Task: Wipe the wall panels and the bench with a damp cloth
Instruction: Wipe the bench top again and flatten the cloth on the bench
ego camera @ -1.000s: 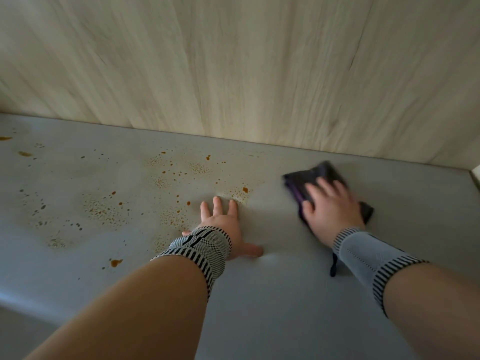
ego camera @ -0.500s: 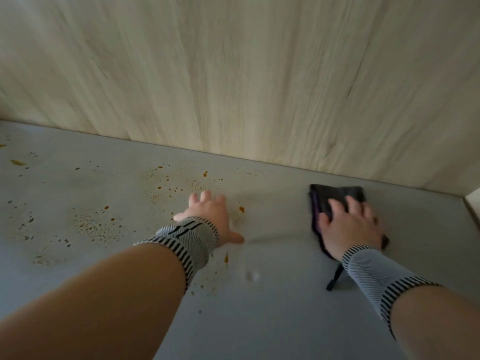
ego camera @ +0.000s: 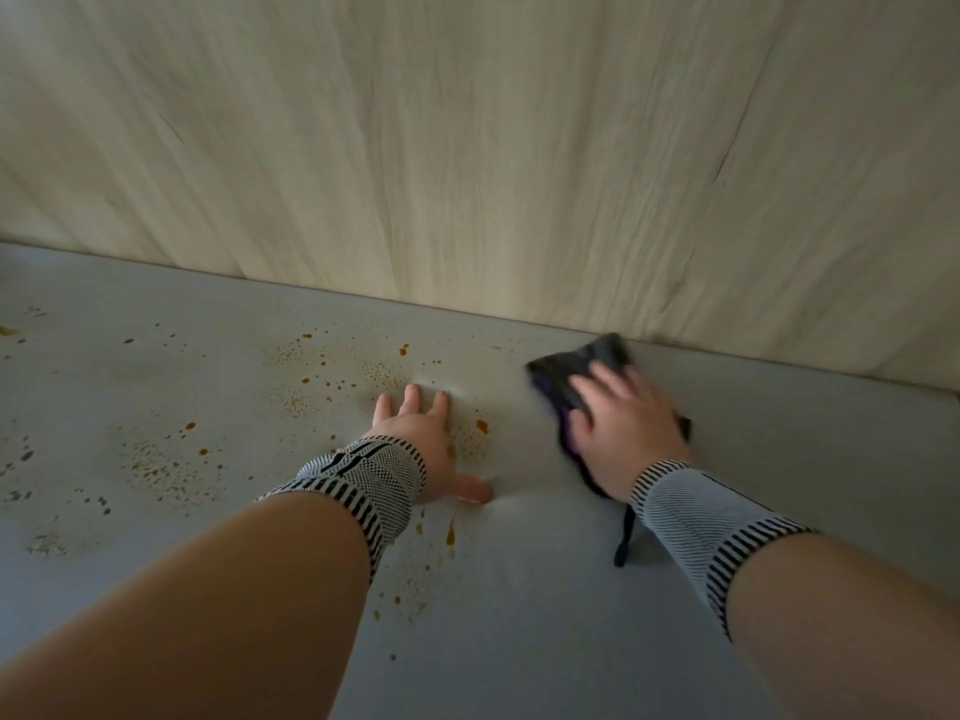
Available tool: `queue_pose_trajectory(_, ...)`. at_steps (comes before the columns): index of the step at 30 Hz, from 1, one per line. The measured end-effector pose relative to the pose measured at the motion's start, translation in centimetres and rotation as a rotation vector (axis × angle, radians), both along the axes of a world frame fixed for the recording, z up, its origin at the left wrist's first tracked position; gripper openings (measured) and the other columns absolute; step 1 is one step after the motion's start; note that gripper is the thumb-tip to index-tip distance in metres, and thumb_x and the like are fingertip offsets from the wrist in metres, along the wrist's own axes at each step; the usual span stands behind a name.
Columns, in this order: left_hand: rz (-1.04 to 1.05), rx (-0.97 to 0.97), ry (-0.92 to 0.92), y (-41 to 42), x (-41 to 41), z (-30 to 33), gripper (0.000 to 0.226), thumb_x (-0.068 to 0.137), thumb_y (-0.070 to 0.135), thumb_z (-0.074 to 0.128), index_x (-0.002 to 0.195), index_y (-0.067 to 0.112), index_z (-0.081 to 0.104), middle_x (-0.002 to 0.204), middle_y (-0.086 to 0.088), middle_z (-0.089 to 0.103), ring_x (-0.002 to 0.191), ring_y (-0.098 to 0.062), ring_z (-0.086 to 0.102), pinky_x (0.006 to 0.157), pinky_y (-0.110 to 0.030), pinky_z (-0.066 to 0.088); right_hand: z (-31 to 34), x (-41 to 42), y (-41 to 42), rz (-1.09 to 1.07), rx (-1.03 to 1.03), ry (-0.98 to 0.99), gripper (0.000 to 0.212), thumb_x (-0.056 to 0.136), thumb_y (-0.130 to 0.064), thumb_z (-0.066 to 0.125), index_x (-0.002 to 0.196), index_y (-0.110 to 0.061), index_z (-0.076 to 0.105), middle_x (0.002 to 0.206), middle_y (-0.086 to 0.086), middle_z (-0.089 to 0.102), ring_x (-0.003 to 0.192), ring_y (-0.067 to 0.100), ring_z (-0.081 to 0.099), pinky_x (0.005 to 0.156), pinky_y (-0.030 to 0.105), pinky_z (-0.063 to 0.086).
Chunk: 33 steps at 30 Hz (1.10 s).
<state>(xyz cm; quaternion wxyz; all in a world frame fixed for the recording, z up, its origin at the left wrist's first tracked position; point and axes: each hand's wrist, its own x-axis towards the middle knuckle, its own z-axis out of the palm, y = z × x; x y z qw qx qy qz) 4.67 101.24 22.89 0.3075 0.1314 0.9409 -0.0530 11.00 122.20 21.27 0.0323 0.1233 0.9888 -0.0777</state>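
A grey padded bench (ego camera: 545,615) fills the lower half of the view, with a pale wood-grain wall panel (ego camera: 467,148) rising behind it. Orange-brown spots and speckles (ego camera: 171,459) cover the bench's left and middle. My right hand (ego camera: 628,433) presses flat on a dark cloth (ego camera: 582,363) near the wall, blurred by motion; a dark strap (ego camera: 626,537) trails from the cloth toward me. My left hand (ego camera: 421,439) lies flat on the bench with fingers apart, denting the padding, beside an orange spot (ego camera: 482,426).
Both wrists wear striped grey knit bands (ego camera: 363,480). More orange drips (ego camera: 451,535) lie on the bench near my left wrist. The seam between bench and wall runs from the left edge down to the right edge.
My right hand has pushed the cloth left and back toward the wall. My left hand has stayed planted on the bench, its fingers now spread and pressing in.
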Motion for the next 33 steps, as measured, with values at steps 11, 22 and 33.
queue_pose_trajectory(11, 0.001, -0.007, -0.004, 0.2, 0.4, 0.7, 0.135, 0.066, 0.084, 0.061, 0.155, 0.021, -0.018, 0.164, -0.011, -0.016, 0.15, -0.038, -0.011, 0.123, -0.052, 0.009, 0.1, -3.4, -3.6, -0.12, -0.08, -0.01, 0.05, 0.102, -0.043, 0.02, 0.149, -0.028, 0.03, 0.162, -0.001, 0.017, 0.146, 0.032, 0.013, 0.119, 0.046, 0.013)
queue_pose_trajectory(22, 0.066, 0.048, -0.019, -0.3, 0.1, -0.5, 0.14, 0.057, 0.085, 0.067, 0.154, 0.031, -0.018, 0.163, 0.0, -0.021, 0.149, -0.035, -0.016, 0.116, -0.064, 0.021, 0.1, -3.3, -3.8, -0.263, -0.015, 0.036, 0.048, 0.095, -0.037, 0.035, 0.14, -0.022, 0.041, 0.153, 0.006, 0.029, 0.134, 0.032, 0.03, 0.111, 0.045, 0.023)
queue_pose_trajectory(33, 0.05, 0.076, -0.017, -0.4, -0.2, -1.3, 0.139, 0.059, 0.083, 0.067, 0.154, 0.028, -0.018, 0.163, -0.004, -0.022, 0.149, -0.035, -0.018, 0.118, -0.063, 0.016, 0.5, -9.5, -7.4, -0.011, 0.108, 0.058, 0.043, 0.095, -0.036, 0.04, 0.138, -0.029, 0.042, 0.147, -0.002, 0.036, 0.129, 0.029, 0.031, 0.102, 0.045, 0.026)
